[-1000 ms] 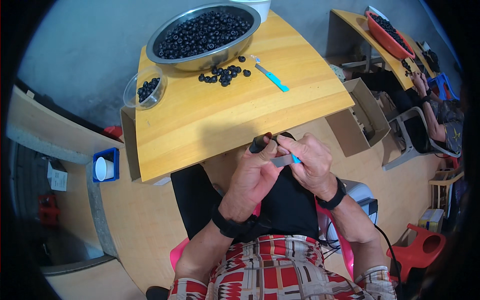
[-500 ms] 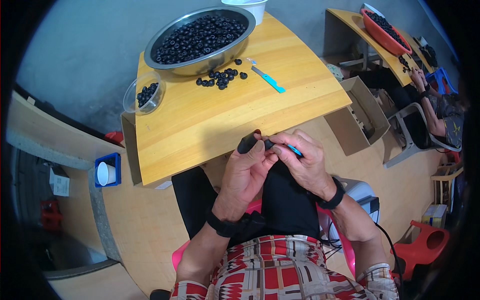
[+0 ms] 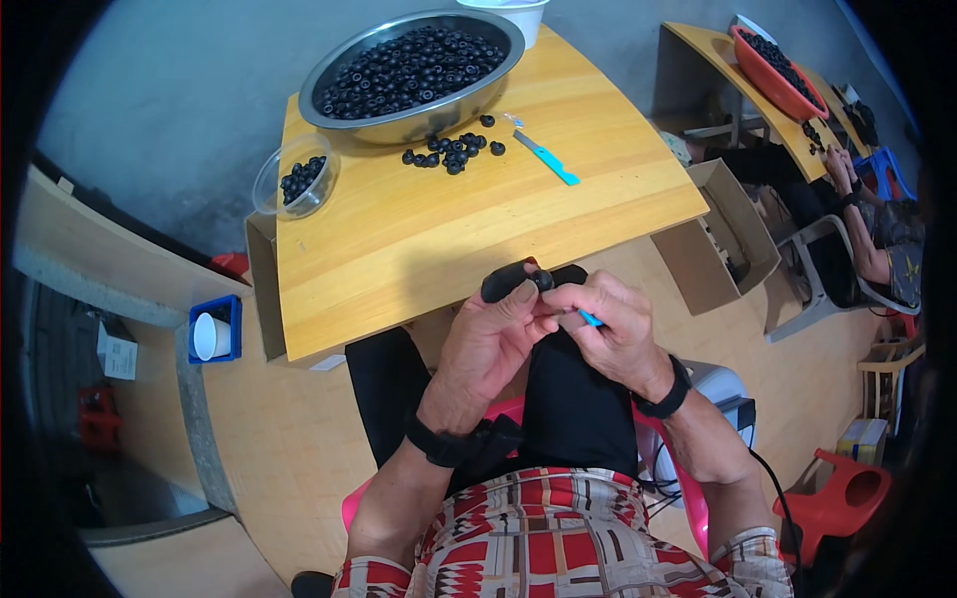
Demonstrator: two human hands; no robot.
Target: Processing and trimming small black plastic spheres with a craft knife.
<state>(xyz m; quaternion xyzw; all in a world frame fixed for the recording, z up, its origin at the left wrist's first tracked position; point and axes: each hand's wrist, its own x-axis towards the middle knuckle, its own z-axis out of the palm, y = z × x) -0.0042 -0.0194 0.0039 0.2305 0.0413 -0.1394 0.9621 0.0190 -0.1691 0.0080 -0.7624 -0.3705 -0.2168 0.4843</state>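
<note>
Close in front of me, over my lap at the table's near edge, my left hand (image 3: 483, 349) pinches a small round black part (image 3: 541, 280) between thumb and fingers. A black cover (image 3: 504, 282) sits over one of its fingers. My right hand (image 3: 618, 329) is closed on a small knife, whose blue handle (image 3: 590, 318) peeks out below the fingers; its blade is mostly hidden. The two hands nearly touch at the part. Several similar black parts (image 3: 456, 151) lie loose on the wooden table (image 3: 399, 239), left of a second blue-handled knife (image 3: 548, 157).
A steel bowl (image 3: 478, 98) heaped with black parts stands at the back. Left of it is a clear tub (image 3: 267, 189) with more. Cardboard boxes (image 3: 688, 244) flank the table. At right, another person (image 3: 872, 244) works beside a red basin (image 3: 763, 75).
My right hand has drawn slightly right and down from the left fingers, and more of the round black part shows. The view has shifted a little.
</note>
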